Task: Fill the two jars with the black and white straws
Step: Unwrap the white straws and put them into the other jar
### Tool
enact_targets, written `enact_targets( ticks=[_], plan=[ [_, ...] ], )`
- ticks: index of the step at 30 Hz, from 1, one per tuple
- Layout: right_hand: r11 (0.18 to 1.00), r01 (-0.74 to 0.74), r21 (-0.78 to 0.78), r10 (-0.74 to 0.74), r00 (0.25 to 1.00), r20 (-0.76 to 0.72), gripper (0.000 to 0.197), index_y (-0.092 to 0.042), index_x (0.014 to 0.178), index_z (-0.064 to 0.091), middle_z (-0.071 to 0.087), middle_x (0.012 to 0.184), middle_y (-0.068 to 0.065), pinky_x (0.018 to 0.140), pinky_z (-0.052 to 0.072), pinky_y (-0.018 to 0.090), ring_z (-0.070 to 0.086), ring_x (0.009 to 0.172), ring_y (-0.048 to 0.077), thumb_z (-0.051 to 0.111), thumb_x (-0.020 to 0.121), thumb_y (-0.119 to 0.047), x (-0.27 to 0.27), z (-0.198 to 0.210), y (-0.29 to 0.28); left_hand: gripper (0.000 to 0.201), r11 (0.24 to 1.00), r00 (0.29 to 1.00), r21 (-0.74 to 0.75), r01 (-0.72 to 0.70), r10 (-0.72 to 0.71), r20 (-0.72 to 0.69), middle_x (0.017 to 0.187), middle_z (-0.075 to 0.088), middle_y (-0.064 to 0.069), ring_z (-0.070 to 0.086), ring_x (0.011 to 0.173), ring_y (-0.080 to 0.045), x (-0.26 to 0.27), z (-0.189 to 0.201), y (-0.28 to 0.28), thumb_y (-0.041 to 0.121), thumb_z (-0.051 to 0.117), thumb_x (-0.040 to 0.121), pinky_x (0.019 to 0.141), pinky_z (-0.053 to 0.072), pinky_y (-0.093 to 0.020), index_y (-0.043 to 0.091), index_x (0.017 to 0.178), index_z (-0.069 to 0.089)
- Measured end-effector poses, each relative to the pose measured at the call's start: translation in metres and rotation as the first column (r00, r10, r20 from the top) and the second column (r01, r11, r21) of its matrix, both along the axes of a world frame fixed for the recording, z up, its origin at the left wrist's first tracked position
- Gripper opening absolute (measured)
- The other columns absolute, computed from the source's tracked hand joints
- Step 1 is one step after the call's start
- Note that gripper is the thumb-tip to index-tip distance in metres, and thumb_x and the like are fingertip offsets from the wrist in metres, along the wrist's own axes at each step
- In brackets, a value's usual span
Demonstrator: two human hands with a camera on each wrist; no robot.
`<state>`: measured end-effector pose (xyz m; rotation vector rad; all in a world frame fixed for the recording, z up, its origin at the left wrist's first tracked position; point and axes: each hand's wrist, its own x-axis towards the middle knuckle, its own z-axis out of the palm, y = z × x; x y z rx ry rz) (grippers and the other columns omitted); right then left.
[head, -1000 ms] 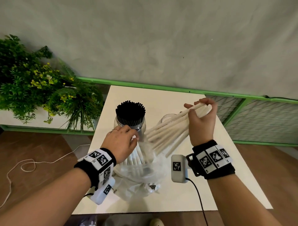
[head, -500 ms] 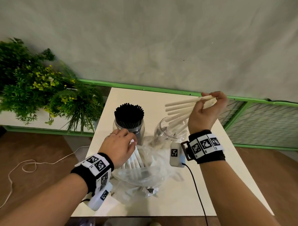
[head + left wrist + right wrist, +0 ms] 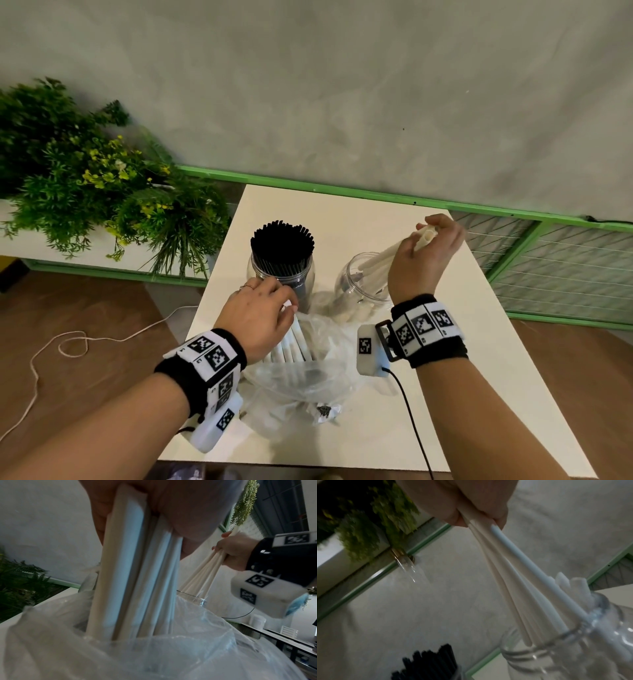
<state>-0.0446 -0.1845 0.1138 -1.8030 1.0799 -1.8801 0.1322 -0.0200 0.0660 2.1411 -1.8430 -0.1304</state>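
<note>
Two clear jars stand on the white table [image 3: 479, 377]. The left jar [image 3: 305, 279] is packed with black straws [image 3: 282, 246] [image 3: 433, 661]. My right hand [image 3: 423, 260] [image 3: 235, 550] pinches a bunch of white straws [image 3: 383, 260] [image 3: 510, 588] by their top ends, their lower ends inside the mouth of the right jar [image 3: 352, 287] [image 3: 573, 649]. My left hand [image 3: 260, 318] grips more white straws [image 3: 291, 346] [image 3: 130, 568] that stick up out of a clear plastic bag [image 3: 308, 377] [image 3: 154, 649] in front of the jars.
Green plants [image 3: 85, 181] fill a planter to the left of the table. A green rail [image 3: 376, 197] runs along the grey wall behind it, with wire mesh [image 3: 565, 267] at the right. A white cord [image 3: 68, 346] lies on the brown floor.
My right hand swung its white straws from nearly level over the table to steeply tilted, and their lower ends went into the right jar. My left hand stayed on the straws in the bag.
</note>
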Motion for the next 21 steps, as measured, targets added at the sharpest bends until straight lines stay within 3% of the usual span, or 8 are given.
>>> enact_targets(
  ticks=[4, 7, 11, 14, 16, 18, 19, 21],
  plan=[
    [0.996, -0.040, 0.082, 0.043, 0.998, -0.039, 0.035, 0.003, 0.109, 0.045, 0.032, 0.114, 0.011, 0.085, 0.036, 0.005, 0.049, 0.095, 0.024, 0.040, 0.077, 0.016, 0.012, -0.012, -0.009, 0.039, 1.000, 1.000, -0.004, 0.007, -0.007, -0.009, 0.096, 0.053, 0.009, 0.048, 0.088, -0.018, 0.001, -0.002, 0.001, 0.048, 0.024, 0.087, 0.078, 0.047, -0.036, 0.032, 0.097, 0.057],
    [0.992, -0.042, 0.118, 0.056, 0.991, -0.118, 0.035, 0.004, 0.113, 0.043, 0.033, 0.118, 0.017, 0.086, 0.035, 0.004, 0.048, 0.098, 0.024, 0.044, 0.080, 0.015, 0.017, -0.026, -0.018, 0.037, 1.000, 1.000, -0.011, 0.005, -0.006, -0.025, 0.095, 0.053, 0.009, 0.048, 0.087, -0.018, 0.001, -0.002, 0.001, 0.047, 0.024, 0.087, 0.077, 0.047, -0.036, 0.032, 0.096, 0.057],
    [0.985, -0.050, 0.167, 0.090, 0.967, -0.239, 0.030, 0.004, 0.114, 0.043, 0.034, 0.121, 0.018, 0.088, 0.040, 0.020, 0.049, 0.098, 0.022, 0.051, 0.085, 0.010, 0.019, -0.046, -0.027, 0.039, 1.000, 1.000, -0.020, 0.007, -0.007, -0.019, 0.095, 0.053, 0.009, 0.047, 0.086, -0.017, 0.001, -0.002, 0.002, 0.047, 0.024, 0.086, 0.075, 0.047, -0.035, 0.031, 0.096, 0.058],
    [0.977, -0.046, 0.206, 0.116, 0.932, -0.342, 0.025, 0.004, 0.112, 0.046, 0.040, 0.120, 0.020, 0.084, 0.038, 0.021, 0.045, 0.093, 0.018, 0.055, 0.088, 0.005, 0.016, -0.052, -0.035, 0.040, 1.000, 1.000, -0.011, 0.004, -0.004, -0.015, 0.094, 0.053, 0.009, 0.047, 0.085, -0.017, 0.002, -0.002, 0.003, 0.048, 0.023, 0.086, 0.075, 0.047, -0.034, 0.032, 0.096, 0.058],
    [0.979, -0.035, 0.200, 0.118, 0.901, -0.417, 0.024, 0.004, 0.112, 0.049, 0.046, 0.117, 0.020, 0.085, 0.038, 0.025, 0.049, 0.095, 0.026, 0.057, 0.090, -0.001, 0.011, -0.053, -0.042, 0.039, 1.000, 1.000, -0.013, 0.001, -0.002, -0.019, 0.094, 0.053, 0.010, 0.046, 0.085, -0.017, 0.002, -0.002, 0.002, 0.048, 0.023, 0.085, 0.074, 0.047, -0.034, 0.032, 0.095, 0.058],
    [0.981, -0.001, 0.192, 0.096, 0.868, -0.488, 0.024, 0.002, 0.112, 0.052, 0.053, 0.114, 0.020, 0.090, 0.041, 0.042, 0.051, 0.100, 0.035, 0.058, 0.091, -0.008, 0.005, -0.051, -0.050, 0.038, 1.000, 1.000, -0.006, 0.001, -0.001, -0.014, 0.095, 0.052, 0.010, 0.046, 0.086, -0.017, 0.003, -0.003, 0.002, 0.048, 0.023, 0.085, 0.075, 0.047, -0.035, 0.033, 0.095, 0.057],
    [0.975, 0.028, 0.221, 0.089, 0.860, -0.503, 0.025, 0.000, 0.114, 0.054, 0.055, 0.115, 0.019, 0.092, 0.039, 0.045, 0.051, 0.104, 0.036, 0.057, 0.092, -0.012, 0.002, -0.049, -0.053, 0.038, 1.000, 1.000, -0.002, 0.001, -0.002, -0.011, 0.095, 0.052, 0.011, 0.046, 0.087, -0.017, 0.003, -0.003, 0.002, 0.048, 0.023, 0.085, 0.075, 0.047, -0.034, 0.034, 0.096, 0.057],
    [0.946, 0.094, 0.309, 0.076, 0.865, -0.495, 0.025, -0.007, 0.116, 0.056, 0.052, 0.123, 0.015, 0.095, 0.034, 0.041, 0.046, 0.112, 0.035, 0.054, 0.094, -0.019, -0.005, -0.041, -0.055, 0.038, 1.000, 1.000, -0.004, 0.001, -0.001, -0.012, 0.096, 0.052, 0.011, 0.046, 0.087, -0.016, 0.004, -0.004, 0.003, 0.048, 0.023, 0.085, 0.075, 0.047, -0.034, 0.034, 0.096, 0.057]
  ],
)
